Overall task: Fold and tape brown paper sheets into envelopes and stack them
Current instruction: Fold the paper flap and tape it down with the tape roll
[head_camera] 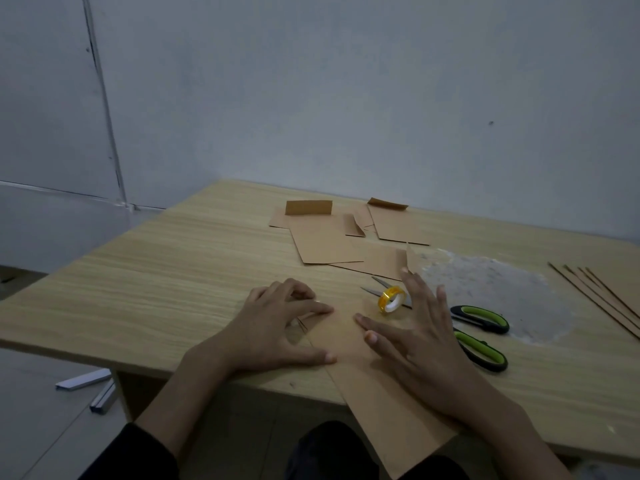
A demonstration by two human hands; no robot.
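My left hand (277, 327) rests at the 9 o'clock edge of the brown paper sheet (374, 393), with index finger and thumb stretched onto it and the other fingers bent. My right hand (426, 344) lies flat on the sheet, fingers spread. The sheet lies on the counter (156, 278) and hangs over its near edge. The tape roll (391, 299) stands at 12 o'clock from the sheet, the scissors (481, 337) (black and green handles) at 3 o'clock of my right hand, and the folded envelopes (329, 244) farther at 12 o'clock.
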